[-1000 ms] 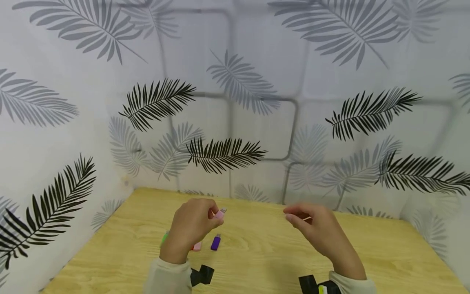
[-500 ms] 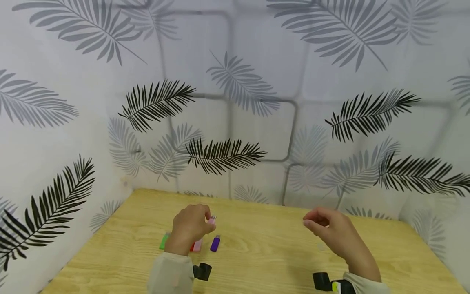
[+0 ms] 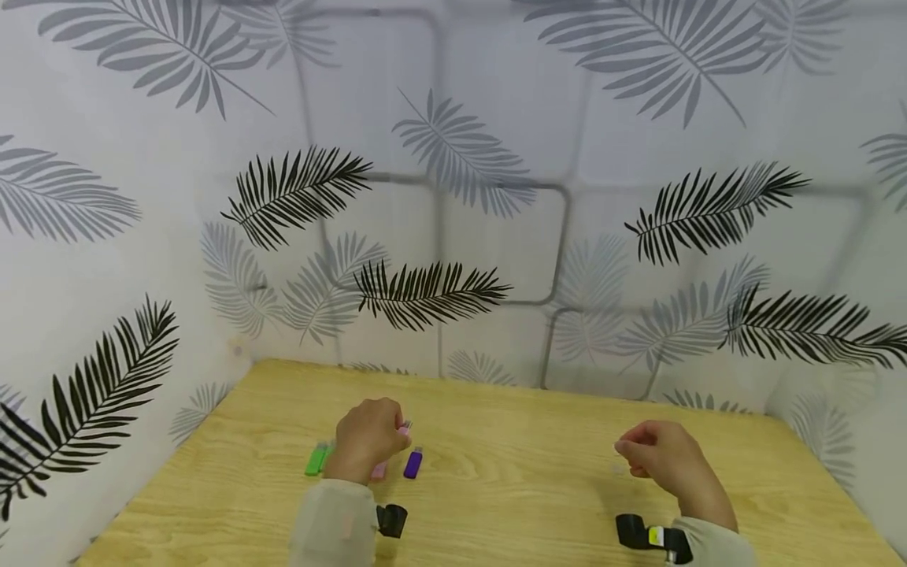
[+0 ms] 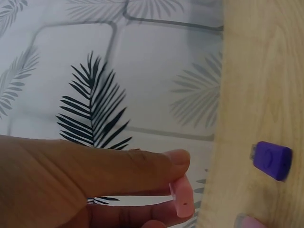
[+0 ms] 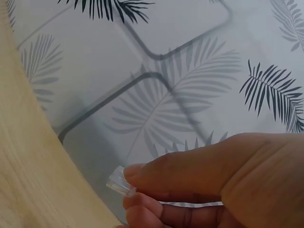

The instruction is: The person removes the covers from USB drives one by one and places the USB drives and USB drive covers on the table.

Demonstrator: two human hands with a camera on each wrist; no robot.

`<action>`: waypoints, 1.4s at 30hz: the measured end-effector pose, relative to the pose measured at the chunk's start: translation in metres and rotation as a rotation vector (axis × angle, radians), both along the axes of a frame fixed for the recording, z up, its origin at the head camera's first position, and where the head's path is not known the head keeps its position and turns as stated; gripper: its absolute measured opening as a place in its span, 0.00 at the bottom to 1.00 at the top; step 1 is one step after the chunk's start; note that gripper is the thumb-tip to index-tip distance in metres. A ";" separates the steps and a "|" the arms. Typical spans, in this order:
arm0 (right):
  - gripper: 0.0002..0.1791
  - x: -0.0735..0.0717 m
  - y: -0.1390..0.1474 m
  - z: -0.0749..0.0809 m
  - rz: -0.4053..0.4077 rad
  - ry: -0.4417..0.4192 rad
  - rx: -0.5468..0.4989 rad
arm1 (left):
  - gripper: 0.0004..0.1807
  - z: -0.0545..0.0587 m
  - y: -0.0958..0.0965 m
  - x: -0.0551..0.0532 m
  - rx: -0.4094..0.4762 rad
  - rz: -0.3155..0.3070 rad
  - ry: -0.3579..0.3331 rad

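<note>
Between thumb and fingers, my left hand (image 3: 364, 441) pinches a pink USB stick (image 4: 184, 202) above the table; its metal plug shows past the fingertips in the head view. My right hand (image 3: 669, 461) is well over to the right and pinches a small clear plastic cap (image 5: 121, 183) by its end. A purple USB stick (image 3: 413, 463) lies just right of the left hand. Partly behind that hand lie green USB sticks (image 3: 316, 460) and another pink USB stick (image 3: 379, 471).
The wooden table (image 3: 510, 488) runs back to a wall covering (image 3: 496, 236) with a leaf pattern. A faint clear piece (image 3: 618, 468) lies on the table by the right fingertips. Wrist cameras (image 3: 392, 520) sit at both wrists.
My right hand has moved right and lower with the clear cap. The left hand has drawn slightly left and down, still pinching the pink USB stick, uncovering more of the green ones.
</note>
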State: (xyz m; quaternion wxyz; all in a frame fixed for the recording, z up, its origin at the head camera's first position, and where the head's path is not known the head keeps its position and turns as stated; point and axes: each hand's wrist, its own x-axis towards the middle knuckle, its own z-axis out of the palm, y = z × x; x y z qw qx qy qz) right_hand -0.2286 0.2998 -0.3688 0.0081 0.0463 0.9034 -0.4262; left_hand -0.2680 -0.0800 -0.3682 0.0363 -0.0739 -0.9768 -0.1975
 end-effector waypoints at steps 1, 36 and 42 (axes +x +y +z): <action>0.10 0.000 0.002 -0.003 -0.022 -0.021 -0.012 | 0.10 -0.003 0.000 -0.001 -0.003 0.002 -0.007; 0.05 -0.008 0.013 -0.054 -0.217 -0.088 -0.081 | 0.24 -0.047 0.010 -0.016 -0.052 0.036 -0.078; 0.05 -0.010 0.011 -0.056 -0.221 -0.094 -0.100 | 0.22 -0.043 0.009 -0.014 -0.034 0.031 -0.079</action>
